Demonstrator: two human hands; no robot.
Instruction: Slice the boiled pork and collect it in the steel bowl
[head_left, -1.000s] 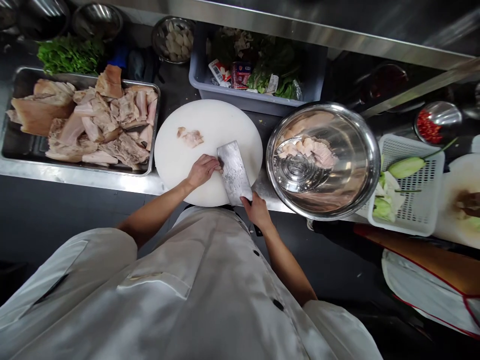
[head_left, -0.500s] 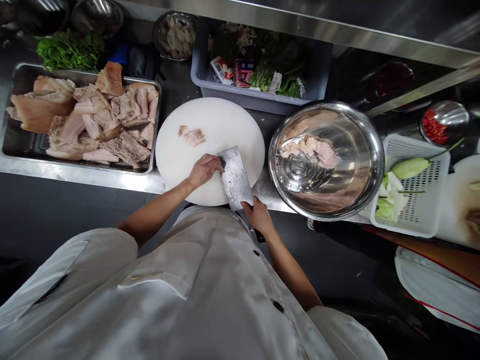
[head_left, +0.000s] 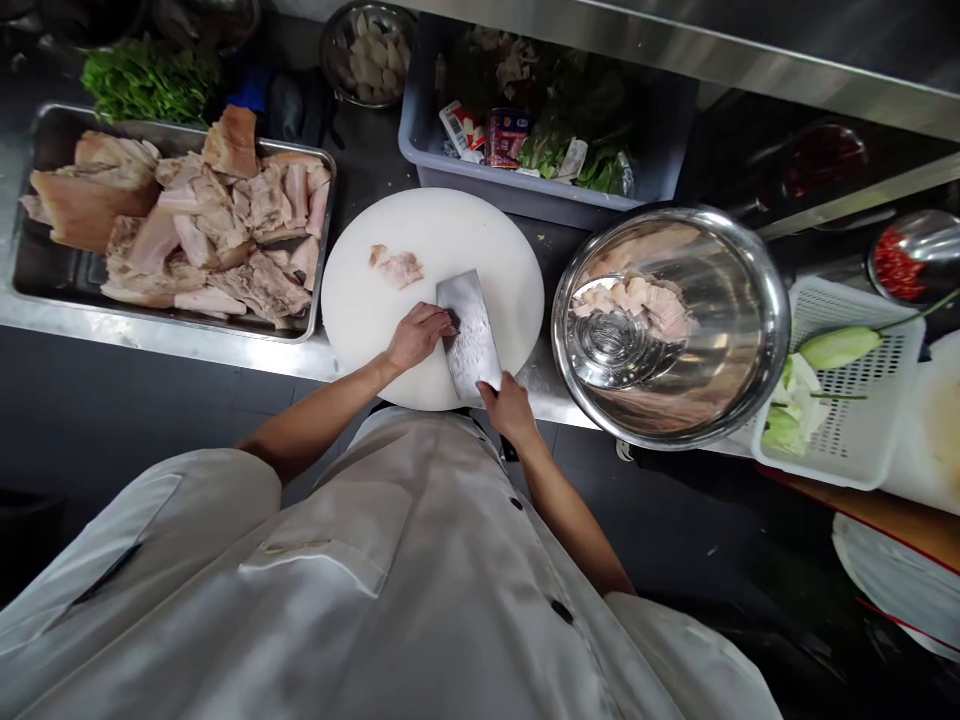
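My right hand [head_left: 508, 408] grips a cleaver [head_left: 471, 330] by its handle, the broad blade lying slantwise over the round white cutting board [head_left: 352, 320]. Against the blade's left side rest the bunched fingertips of my left hand [head_left: 417, 337]; whatever they hold is hidden. A few slices of pale cooked pork [head_left: 397, 268] lie on the board beyond that hand. To the right, a large steel bowl [head_left: 776, 300] has a small heap of sliced pork [head_left: 654, 306] in it. On the left, a steel tray [head_left: 52, 285] carries several big chunks of pork [head_left: 187, 215].
Behind the board stands a grey-blue bin [head_left: 517, 195] with greens and packaging. Nearby are a bowl of pale peeled pieces [head_left: 373, 60] and leafy greens [head_left: 146, 80]. A white basket [head_left: 862, 450] with green vegetables sits at right. A steel shelf [head_left: 720, 60] crosses overhead.
The view has shifted slightly, so the counter things sit a little further right. The cleaver has moved slightly up and away from me, its blade still against my left fingers.
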